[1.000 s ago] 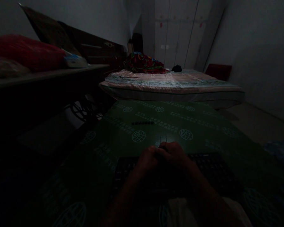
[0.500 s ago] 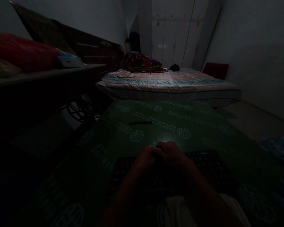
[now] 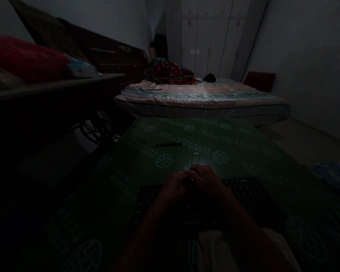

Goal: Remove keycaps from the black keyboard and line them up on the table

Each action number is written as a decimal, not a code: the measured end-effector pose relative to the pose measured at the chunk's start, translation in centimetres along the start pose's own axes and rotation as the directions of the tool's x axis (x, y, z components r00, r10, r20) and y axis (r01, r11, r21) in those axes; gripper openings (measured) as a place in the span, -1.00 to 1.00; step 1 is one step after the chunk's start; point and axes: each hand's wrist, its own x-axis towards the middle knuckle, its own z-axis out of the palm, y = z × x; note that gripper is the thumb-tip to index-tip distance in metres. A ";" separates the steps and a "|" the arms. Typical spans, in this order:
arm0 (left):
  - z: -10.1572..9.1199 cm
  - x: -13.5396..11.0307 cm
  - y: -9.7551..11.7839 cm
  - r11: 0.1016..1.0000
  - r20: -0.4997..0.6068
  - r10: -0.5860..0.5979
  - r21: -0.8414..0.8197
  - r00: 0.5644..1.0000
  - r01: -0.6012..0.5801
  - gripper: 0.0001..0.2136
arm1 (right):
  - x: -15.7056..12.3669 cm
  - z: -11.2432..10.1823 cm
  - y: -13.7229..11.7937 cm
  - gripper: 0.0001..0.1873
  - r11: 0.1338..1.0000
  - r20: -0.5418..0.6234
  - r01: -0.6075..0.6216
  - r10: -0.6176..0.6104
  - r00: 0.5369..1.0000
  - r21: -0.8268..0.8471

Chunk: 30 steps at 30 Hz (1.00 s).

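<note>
Over the black keyboard (image 3: 252, 196), my two hands meet with fingers closed. My right hand (image 3: 206, 179) grips a wire keycap puller (image 3: 195, 155); its thin metal loop sticks up and away from me, past the fingers. Against it, my left hand (image 3: 174, 186) is pinched at the fingertips. A small dark piece shows between the hands, too dim to name. Beyond them, a row of small black keycaps (image 3: 168, 144) lies on the green table (image 3: 136, 158). My forearms and hands hide the keyboard's middle.
A bed (image 3: 215, 98) with a patterned red blanket (image 3: 170, 71) stands past the table. At left is a shelf (image 3: 107, 78) bearing a red bag (image 3: 25, 60). Crumpled cloth (image 3: 334, 175) lies at right. The room is very dark.
The puller has turned in my right hand: two separate wire tips pointed up before, and now a closed, rounded wire end does. Both hands remain together over the keyboard.
</note>
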 end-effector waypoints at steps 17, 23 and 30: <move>0.8 0.0 -0.7 0.999 -0.020 0.038 0.021 0.999 -0.038 -0.75 | -0.1 0.3 -0.4 -0.68 0.999 -0.047 -0.026 0.025 0.999 -0.024; 0.8 -0.3 -0.6 0.994 0.003 0.044 0.104 0.999 -0.045 -0.73 | -0.2 0.3 -0.4 -0.65 0.995 -0.048 -0.039 0.044 0.998 0.097; 0.9 -0.4 -0.8 0.975 0.021 0.103 0.195 0.994 -0.105 -0.74 | -0.3 0.5 -0.1 -0.67 0.986 -0.062 -0.055 0.065 0.996 0.155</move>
